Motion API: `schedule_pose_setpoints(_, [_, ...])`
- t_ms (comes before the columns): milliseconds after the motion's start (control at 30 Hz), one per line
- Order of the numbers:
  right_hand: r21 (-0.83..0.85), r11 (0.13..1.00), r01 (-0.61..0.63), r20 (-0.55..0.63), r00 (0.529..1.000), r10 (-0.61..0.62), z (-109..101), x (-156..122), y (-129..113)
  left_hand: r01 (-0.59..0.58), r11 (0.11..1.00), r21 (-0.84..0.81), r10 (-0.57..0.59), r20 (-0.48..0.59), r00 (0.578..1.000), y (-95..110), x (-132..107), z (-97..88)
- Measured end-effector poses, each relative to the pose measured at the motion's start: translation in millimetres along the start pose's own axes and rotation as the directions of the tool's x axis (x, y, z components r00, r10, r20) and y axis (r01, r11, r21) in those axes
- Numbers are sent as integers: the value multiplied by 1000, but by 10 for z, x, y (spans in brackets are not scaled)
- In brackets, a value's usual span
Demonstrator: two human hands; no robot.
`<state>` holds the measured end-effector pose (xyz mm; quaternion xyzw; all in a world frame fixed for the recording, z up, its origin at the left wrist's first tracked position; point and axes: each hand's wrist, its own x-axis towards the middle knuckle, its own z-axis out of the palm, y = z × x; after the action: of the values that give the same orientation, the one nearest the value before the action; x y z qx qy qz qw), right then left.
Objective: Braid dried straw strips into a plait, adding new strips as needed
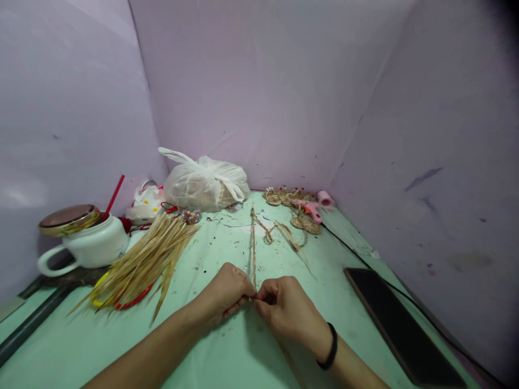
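Observation:
A thin braided straw cord (253,248) runs straight from the far part of the table toward me. My left hand (231,290) is closed, its thumb and fingers pinching the near end of the cord. Right beside it, my right hand (290,308) pinches the cord at the same spot, with thumb and index finger pressed together and a black band on the wrist. A loose flat strand (290,359) trails from under the right hand toward the front edge, partly blurred. Past the hands, a knotted piece of cord (267,235) lies beside a few loose dry strips (290,237).
A bundle of dry straw strips (148,259) and a white mug (97,243) with a round lid stand left. Behind are a tied plastic bag (206,183) and coiled straw pieces (273,196). A pink glue gun (311,209) and dark phone-like slab (397,324) lie right.

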<state>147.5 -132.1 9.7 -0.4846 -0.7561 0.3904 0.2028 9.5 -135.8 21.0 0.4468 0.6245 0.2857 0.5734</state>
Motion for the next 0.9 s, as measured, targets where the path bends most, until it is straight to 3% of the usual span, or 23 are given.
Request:
schedule_pose_setpoints(100, [57, 998, 1, 57, 998, -4, -33, 9, 13, -10, 1000, -11, 10, 33, 999, -2, 1, -20])
schedule_pose_setpoints(200, [232, 968, -96, 145, 987, 63, -113, 68, 37, -4, 1000, -4, 4, 63, 998, -12, 14, -38])
schedule_pose_setpoints(400, [468, 842, -270, -4, 952, 307, -279, 204, 64, -62, 997, -34, 66, 142, 988, -46, 76, -71])
schedule_pose_setpoints(700, [536, 801, -267, -38, 940, 339, -280, 252, 156, -224, 974, 22, 210, 263, 942, -60, 119, -158])
schedule_pose_setpoints(900, [510, 792, -336, -50, 908, 417, -402, 274, 138, -219, 970, 110, 171, 337, 926, -118, 179, -186])
